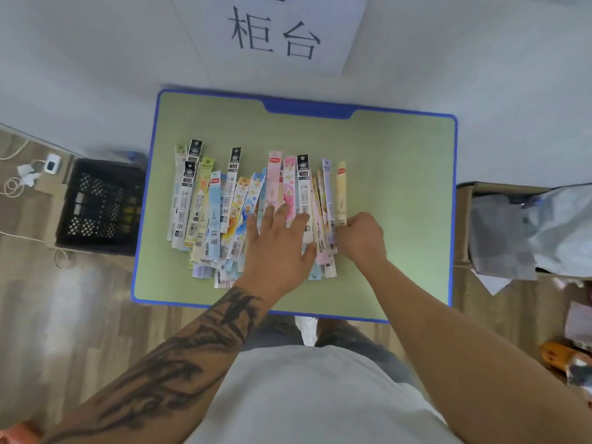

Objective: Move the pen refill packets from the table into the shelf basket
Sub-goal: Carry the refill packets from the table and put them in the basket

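Both hands work the pile: the left hand (278, 241) lies flat with fingers spread on the refill packets (224, 206), the right hand (360, 237) curls around their right edge. Long, narrow, pastel and black-topped packets fan leftward across the green tabletop (400, 161). Far left sits a black basket (101, 205).

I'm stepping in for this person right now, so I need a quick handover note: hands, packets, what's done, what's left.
Left hand: flat, fingers spread, pressing on the pen refill packets.
Right hand: curled round the right edge of the pile.
Packets: all in view lie fanned on the green table.
Black basket: on the floor left of the table; contents unclear.
Done: nothing visibly moved.
Left: gather the packets and carry them to the basket.
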{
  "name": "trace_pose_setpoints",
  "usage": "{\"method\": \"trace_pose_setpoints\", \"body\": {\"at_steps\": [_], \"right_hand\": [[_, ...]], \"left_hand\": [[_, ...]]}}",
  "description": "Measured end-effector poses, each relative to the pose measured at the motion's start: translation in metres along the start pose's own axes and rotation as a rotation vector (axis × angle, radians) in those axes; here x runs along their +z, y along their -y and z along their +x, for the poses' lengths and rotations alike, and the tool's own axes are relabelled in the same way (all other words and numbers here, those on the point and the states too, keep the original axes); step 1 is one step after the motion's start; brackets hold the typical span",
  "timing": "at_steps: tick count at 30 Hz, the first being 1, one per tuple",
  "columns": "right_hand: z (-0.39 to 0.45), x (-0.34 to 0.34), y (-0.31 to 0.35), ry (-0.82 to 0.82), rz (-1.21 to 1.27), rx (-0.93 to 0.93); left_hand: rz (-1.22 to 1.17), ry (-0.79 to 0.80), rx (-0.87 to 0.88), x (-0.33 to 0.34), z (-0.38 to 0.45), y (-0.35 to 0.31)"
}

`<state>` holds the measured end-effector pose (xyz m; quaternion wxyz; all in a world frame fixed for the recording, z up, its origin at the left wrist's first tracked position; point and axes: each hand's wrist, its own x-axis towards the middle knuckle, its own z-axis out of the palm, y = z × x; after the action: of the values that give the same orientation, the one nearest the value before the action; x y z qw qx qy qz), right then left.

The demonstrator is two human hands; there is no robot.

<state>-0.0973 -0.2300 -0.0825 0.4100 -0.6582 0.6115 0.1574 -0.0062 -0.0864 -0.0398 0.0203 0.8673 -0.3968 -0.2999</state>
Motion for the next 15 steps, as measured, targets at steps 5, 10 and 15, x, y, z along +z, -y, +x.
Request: {"method": "trace_pose_setpoints", "body": {"at_steps": [5, 10, 15], "right_hand": [[-0.034, -0.028, -0.002, 0.095, 0.386, -0.089], [-0.071, -0.045, 0.003, 0.352, 0.478, -0.183], [-0.061, -0.045, 0.011, 0.452, 0.517, -0.11]], "left_hand": [[-0.347, -0.015, -0.032, -0.018, 0.002, -0.01], [-1.042, 0.149, -0.23, -0.043, 0.007, -0.022], [-1.218, 0.147, -0.305, -0.038, 0.009, -0.008]]}}
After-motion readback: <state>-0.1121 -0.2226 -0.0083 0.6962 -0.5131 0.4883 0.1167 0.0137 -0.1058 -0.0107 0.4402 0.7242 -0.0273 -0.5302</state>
